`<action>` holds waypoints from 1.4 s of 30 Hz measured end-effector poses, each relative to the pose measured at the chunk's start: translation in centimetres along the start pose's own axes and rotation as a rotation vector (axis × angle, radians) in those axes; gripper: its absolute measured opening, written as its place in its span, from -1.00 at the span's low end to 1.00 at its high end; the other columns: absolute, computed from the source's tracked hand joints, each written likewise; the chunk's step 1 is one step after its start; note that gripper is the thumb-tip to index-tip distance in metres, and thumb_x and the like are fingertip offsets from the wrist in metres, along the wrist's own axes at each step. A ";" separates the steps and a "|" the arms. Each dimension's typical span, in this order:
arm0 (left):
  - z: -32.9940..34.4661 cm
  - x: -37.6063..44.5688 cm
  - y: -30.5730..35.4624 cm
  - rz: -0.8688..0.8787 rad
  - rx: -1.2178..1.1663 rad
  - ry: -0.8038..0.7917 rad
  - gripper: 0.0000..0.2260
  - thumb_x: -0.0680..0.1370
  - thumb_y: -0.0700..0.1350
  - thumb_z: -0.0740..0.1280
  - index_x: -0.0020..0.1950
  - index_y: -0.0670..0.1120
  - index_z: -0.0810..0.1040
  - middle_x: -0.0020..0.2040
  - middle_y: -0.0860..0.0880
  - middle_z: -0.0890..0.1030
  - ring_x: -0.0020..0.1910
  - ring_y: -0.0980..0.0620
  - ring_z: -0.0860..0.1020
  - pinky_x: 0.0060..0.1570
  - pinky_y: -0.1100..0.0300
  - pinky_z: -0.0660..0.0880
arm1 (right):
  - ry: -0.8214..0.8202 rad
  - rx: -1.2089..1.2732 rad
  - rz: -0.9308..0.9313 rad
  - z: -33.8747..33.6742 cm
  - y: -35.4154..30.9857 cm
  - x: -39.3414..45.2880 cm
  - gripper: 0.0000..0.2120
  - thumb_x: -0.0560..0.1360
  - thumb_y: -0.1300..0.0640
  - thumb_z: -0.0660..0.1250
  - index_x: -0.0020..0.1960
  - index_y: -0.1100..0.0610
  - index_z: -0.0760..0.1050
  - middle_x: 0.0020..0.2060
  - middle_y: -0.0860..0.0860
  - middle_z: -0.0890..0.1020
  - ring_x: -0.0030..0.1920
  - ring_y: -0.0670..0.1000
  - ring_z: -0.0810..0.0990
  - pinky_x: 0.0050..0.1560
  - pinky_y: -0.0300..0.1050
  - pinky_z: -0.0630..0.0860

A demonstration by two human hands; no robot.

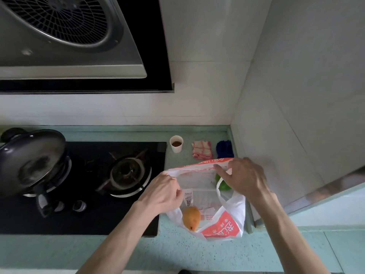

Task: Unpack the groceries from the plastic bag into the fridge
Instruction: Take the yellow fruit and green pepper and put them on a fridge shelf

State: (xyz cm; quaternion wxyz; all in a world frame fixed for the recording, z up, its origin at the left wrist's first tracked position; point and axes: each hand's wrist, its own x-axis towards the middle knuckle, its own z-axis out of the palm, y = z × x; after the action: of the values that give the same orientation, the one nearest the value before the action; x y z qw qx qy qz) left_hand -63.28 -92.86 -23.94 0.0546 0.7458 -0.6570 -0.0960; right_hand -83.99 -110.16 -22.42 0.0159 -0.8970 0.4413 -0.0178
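Centrally, a thin white plastic bag (223, 224) with red print sits on the counter (177, 252) — left hand (164, 192) and right hand (243, 178) pinch its rim apart; between them lie an orange fruit (191, 215) and something green (223, 184).

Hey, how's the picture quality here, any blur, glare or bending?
Head view: dim, flat light; wide-angle bending curves the hood and counter edges; soft glare on the pan lid; both hands and the bag are fairly sharp, corners softer.
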 end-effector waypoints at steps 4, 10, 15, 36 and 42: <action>0.3 -0.7 -0.2 0.085 0.035 0.107 -0.54 0.54 0.11 0.28 -0.49 -0.02 0.26 -0.48 0.03 0.46 -0.32 0.02 0.51 -0.32 0.37 0.23 | -0.087 -0.131 -0.057 -0.4 0.7 0.1 -0.72 0.59 -0.16 0.28 0.09 0.02 0.59 0.07 -0.07 0.65 0.13 0.04 0.49 -0.08 -0.09 0.45; 1.7 -1.9 -0.9 0.133 -0.048 0.026 -0.88 0.55 -0.16 0.38 0.07 0.00 0.56 0.03 0.09 0.59 0.01 0.08 0.55 0.03 0.17 0.54 | 0.103 -0.136 -0.119 0.9 1.7 -1.8 -0.69 0.28 0.47 0.44 -0.06 0.18 0.68 0.12 0.09 0.71 0.40 0.38 0.48 0.36 0.34 0.44; 2.0 -1.7 0.5 0.136 -0.001 0.046 -0.72 0.57 -0.17 0.34 0.28 -0.03 0.52 0.18 0.02 0.57 0.10 0.04 0.59 0.07 0.15 0.57 | 0.275 0.114 -0.258 2.5 -2.3 -4.2 -0.79 0.47 0.35 0.32 0.02 0.14 0.63 0.23 0.08 0.65 0.32 0.23 0.56 0.25 0.28 0.56; 4.9 -1.0 1.1 -0.114 0.304 -0.155 -0.64 0.67 0.08 0.22 0.20 -0.14 0.65 0.17 -0.09 0.57 0.22 -0.10 0.52 0.36 0.00 0.35 | -0.025 0.064 -0.022 6.0 2.1 -2.2 -0.54 0.53 0.03 0.43 0.39 0.13 0.50 0.19 0.11 0.68 0.11 0.17 0.68 0.15 0.06 0.62; 6.3 -0.9 1.7 -0.002 -0.006 -0.172 -0.78 0.63 -0.20 0.31 0.27 -0.11 0.51 0.24 -0.03 0.54 0.18 -0.07 0.54 0.18 0.08 0.45 | 0.000 0.252 -0.142 5.9 1.0 -2.9 -0.56 0.45 0.19 0.51 0.31 0.13 0.54 0.10 0.06 0.70 0.01 0.15 0.70 -0.03 0.03 0.65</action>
State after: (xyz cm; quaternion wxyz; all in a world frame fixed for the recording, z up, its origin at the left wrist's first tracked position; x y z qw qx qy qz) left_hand -66.38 -91.92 -29.68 -0.0001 0.7352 -0.6583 -0.1617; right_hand -86.28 -108.40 -28.38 0.1271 -0.9169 0.3709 -0.0744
